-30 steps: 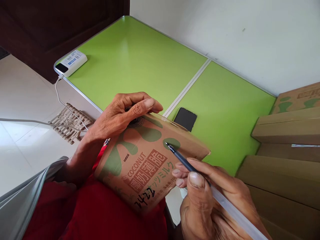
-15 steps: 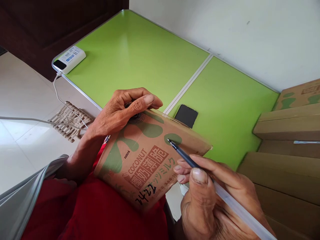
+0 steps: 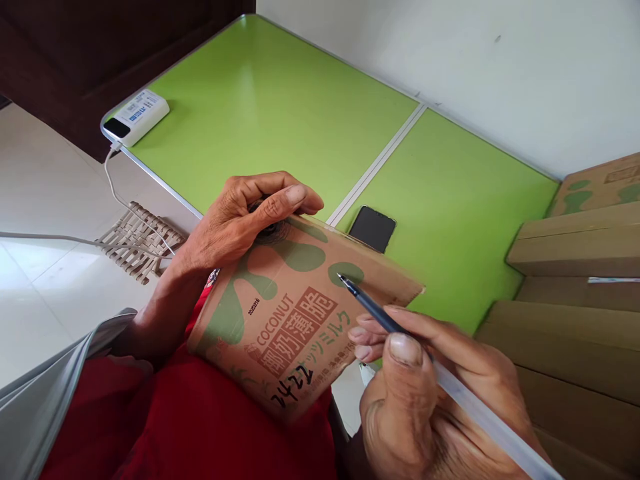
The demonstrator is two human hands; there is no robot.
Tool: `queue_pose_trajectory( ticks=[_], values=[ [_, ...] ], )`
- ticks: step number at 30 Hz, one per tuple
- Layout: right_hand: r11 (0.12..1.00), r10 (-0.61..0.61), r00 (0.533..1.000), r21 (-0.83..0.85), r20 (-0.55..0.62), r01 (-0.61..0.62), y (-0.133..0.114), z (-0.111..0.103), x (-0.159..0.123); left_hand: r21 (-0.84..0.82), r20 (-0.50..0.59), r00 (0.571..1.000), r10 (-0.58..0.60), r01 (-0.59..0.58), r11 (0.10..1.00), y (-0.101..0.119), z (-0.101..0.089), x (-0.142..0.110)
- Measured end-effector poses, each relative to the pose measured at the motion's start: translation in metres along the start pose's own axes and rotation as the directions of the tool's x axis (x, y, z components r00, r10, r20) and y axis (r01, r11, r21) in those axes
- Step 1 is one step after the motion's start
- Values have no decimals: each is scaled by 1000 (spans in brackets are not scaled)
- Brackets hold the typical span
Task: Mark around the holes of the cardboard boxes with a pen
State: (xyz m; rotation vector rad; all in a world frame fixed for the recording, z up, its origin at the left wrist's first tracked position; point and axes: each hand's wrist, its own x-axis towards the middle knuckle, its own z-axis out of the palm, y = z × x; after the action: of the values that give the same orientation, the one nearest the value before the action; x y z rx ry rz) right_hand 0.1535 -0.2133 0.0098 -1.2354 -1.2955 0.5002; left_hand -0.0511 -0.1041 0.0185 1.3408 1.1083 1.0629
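Note:
A brown cardboard box [image 3: 295, 313] with green blotches, red print reading COCONUT and the handwritten number 2422 rests tilted on my red-clothed lap. My left hand [image 3: 240, 220] grips its upper left corner, fingers curled over the edge. My right hand [image 3: 425, 393] is closed around a pen [image 3: 380, 313] with a dark tip and white barrel. The pen tip hovers at a green spot near the box's right side.
A green folding table [image 3: 280, 120] stands against a white wall. On it lie a black phone [image 3: 373, 229] and a white power bank [image 3: 135, 117] with a cable hanging off the edge. Stacked cardboard boxes [image 3: 575, 293] fill the right. A woven mat [image 3: 135, 240] lies on the floor.
The view has shifted slightly; the box and both hands sit a little higher and further right in the picture. The pen tip stays near the green spot.

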Motion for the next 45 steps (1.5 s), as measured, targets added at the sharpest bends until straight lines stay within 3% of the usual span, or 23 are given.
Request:
queue_pose_trajectory(
  ticks=[3,6,13,14,16,19,21,26,36,45],
  values=[
    [991,67,984,126,-166,-46,0,4,4,-14,2,1000,-13,13,1000,0,0,0],
    [988,132,916,121,-380,-92,5,2,11,-19,7,1000,-25,25,999,0,-1,0],
    [954,259,840,-9,-477,-299,32,-42,26,-20,9,999,-38,38,999,1,-2,0],
    [937,293,838,-36,-460,-347,38,-49,27,-15,13,999,-40,40,999,1,-2,0],
    [843,436,844,-186,-312,-505,52,-60,29,-7,19,999,-39,39,999,1,-3,0],
    [607,679,732,-518,-57,-603,81,-61,32,17,25,999,-29,29,999,2,-3,1],
    [551,711,703,-614,-10,-565,100,-53,34,29,29,999,-19,19,999,2,-4,1],
    [483,689,724,-732,-19,-480,127,-34,40,32,46,999,-20,19,999,3,-5,2],
    [243,748,658,-886,-89,-396,115,-23,43,33,61,998,-5,3,999,0,-9,1],
    [223,708,695,-893,-128,-392,107,-23,38,-25,-1,1000,-29,29,999,-6,-15,-4]
  ],
)
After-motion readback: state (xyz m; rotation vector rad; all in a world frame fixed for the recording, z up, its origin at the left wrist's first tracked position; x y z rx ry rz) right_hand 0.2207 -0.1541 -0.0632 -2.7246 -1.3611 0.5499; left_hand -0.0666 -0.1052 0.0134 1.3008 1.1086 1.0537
